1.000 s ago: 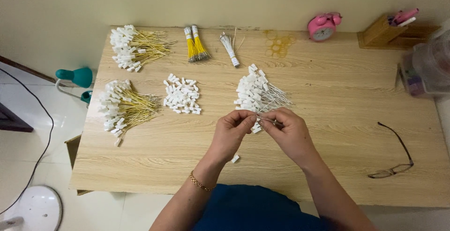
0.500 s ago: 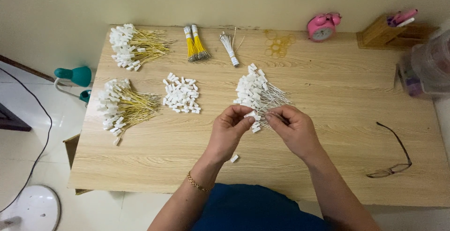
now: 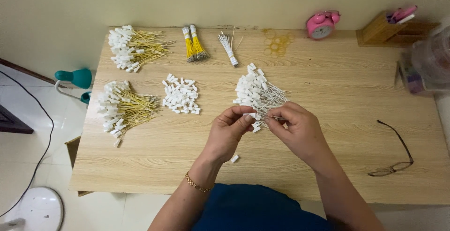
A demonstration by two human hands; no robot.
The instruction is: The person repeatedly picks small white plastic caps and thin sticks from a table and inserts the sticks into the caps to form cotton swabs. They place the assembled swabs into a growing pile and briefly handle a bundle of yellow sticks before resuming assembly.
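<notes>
Pinching a small white connector [image 3: 253, 117], the left hand [image 3: 228, 135] is meeting the right hand [image 3: 300, 132], whose grip is closing on a thin wire [image 3: 279, 118]. Both are working just in front of the white wire pile [image 3: 258, 90]; seating the wire probably needs fine alignment.

A home desk doubling as a small assembly station.
I am looking down at a wooden worktop [image 3: 328, 100] against a plain wall, carrying a pink alarm clock [image 3: 321, 25], eyeglasses [image 3: 393, 151], a pen holder [image 3: 382, 29] and sorted wire bundles [image 3: 126, 48], above a tiled floor.

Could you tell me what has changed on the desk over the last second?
Very little: the left hand and right hand stay together over the white-wire pile, pinching a small white connector, fingers only slightly shifted. The yellow bundles, loose connectors and glasses stayed put.
</notes>
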